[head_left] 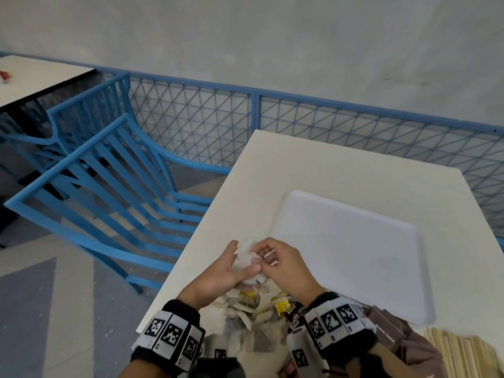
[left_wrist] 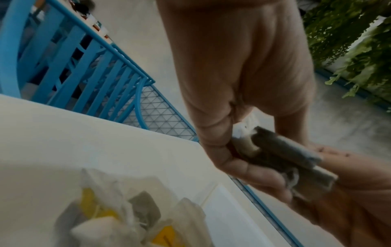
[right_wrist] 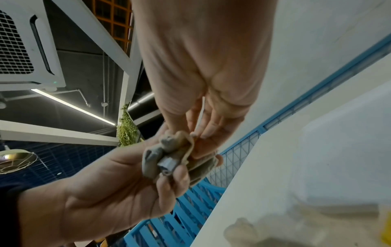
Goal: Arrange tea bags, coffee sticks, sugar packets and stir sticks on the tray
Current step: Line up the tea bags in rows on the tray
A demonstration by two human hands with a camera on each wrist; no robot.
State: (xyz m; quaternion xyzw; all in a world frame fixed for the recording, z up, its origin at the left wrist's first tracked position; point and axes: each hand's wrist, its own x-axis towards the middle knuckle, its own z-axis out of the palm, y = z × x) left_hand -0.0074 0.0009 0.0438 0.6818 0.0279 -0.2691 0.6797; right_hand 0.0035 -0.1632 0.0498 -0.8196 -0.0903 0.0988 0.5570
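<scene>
Several tea bags (head_left: 246, 257) were gripped in the left hand (head_left: 221, 274) and pinched by the right hand's (head_left: 283, 268) fingers (head_left: 266, 248), with the tray (head_left: 351, 257) just rightward, toward the table's (head_left: 313, 165) right edge.

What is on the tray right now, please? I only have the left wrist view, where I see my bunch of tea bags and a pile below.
Observer: Nothing that I can see; the white tray lies bare on the table, to the right of both hands.
Operator: Thank you. Is the right hand helping with the bunch?
Observer: Yes. The left hand grips the bunch of tea bags while the right hand pinches at its top.
Operator: Where are the stir sticks?
Observer: Wooden stir sticks lie at the near right, beside brown coffee sticks, both off the tray.
</scene>
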